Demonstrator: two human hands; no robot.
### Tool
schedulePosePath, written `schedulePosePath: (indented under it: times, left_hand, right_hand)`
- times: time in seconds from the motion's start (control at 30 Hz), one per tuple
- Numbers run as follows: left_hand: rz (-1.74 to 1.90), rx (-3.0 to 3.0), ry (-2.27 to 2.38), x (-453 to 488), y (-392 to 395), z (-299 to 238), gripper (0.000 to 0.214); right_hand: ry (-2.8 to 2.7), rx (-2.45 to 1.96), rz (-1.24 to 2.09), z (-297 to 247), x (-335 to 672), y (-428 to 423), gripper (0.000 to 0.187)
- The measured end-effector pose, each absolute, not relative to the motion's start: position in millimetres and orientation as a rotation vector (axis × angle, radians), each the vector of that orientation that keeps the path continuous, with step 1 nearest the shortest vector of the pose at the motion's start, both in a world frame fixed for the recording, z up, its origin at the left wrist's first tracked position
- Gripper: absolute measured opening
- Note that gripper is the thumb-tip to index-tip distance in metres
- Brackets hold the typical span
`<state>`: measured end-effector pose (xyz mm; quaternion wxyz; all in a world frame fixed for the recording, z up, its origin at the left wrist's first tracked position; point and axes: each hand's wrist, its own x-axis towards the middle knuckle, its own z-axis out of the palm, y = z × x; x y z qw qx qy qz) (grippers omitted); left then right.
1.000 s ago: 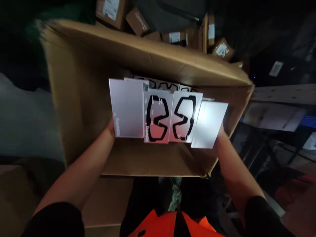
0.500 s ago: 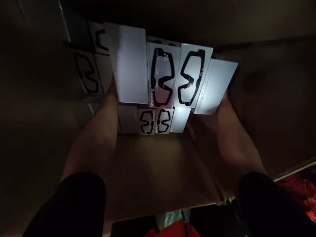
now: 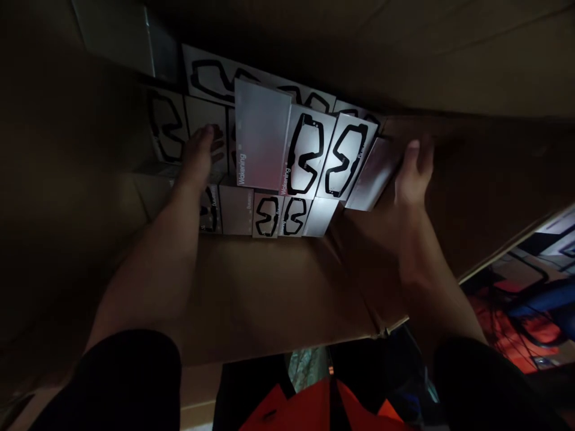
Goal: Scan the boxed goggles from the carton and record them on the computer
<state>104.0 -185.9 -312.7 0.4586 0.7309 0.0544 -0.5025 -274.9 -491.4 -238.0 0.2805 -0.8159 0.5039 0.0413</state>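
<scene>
Both my arms reach down into a large cardboard carton [image 3: 287,293]. A row of white boxes stands inside: a plain one marked "Wakening" [image 3: 262,134], two with a black glasses-frame print [image 3: 311,152] and a tilted plain box [image 3: 372,173] at the right end. My left hand [image 3: 202,155] is left of the row with fingers apart and nothing in it, close to darker boxes behind. My right hand [image 3: 414,170] is just right of the tilted box, fingers apart, holding nothing, beside the carton's right wall.
A lower row of similar boxes [image 3: 266,216] lies nearer to me, and more printed boxes [image 3: 211,75] stand behind. A greyish box [image 3: 117,39] sits at the far left. Outside the carton, cables and red cloth [image 3: 512,329] show at right.
Both hands have let go of the row of white boxes and moved outward from its ends. The row now sits slightly lower and farther right in view, its end box tilted.
</scene>
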Motion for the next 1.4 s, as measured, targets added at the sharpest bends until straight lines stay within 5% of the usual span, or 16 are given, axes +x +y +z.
schedulePosePath:
  times: [0.2, 0.47, 0.6, 0.8, 1.0, 1.13, 1.4]
  left_hand:
    - [-1.219, 1.834, 0.178, 91.7, -164.7, -300.6, 0.053]
    - [-1.168, 1.887, 0.122, 81.7, -171.4, -294.4, 0.046]
    - [-0.813, 2.084, 0.01, 76.1, -189.3, -279.1, 0.028]
    - [-0.349, 2.064, -0.534, 39.0, -214.7, -223.6, 0.029]
    - [-0.8, 1.943, -0.536, -25.3, -238.7, -188.4, 0.032]
    - [-0.762, 2.027, -0.66, -50.6, -237.9, -196.1, 0.031]
    - [-0.757, 2.077, -0.936, -83.0, -215.7, -215.3, 0.037]
  right_hand:
    - [1.29, -2.394, 0.454, -253.3, -245.0, -480.0, 0.079]
    - [1.253, -2.328, 0.414, -250.1, -291.5, -484.1, 0.088]
    - [1.222, -2.326, 0.445, -250.4, -285.0, -486.0, 0.094]
    - [1.201, -2.238, 0.52, -246.4, -294.5, -475.9, 0.123]
    - [1.214, -2.229, 0.648, -236.4, -327.7, -404.2, 0.106]
    - [1.251, -2.179, 0.91, -221.8, -346.4, -327.6, 0.088]
    - [1.45, -1.826, 0.897, -247.3, -340.7, -293.9, 0.089]
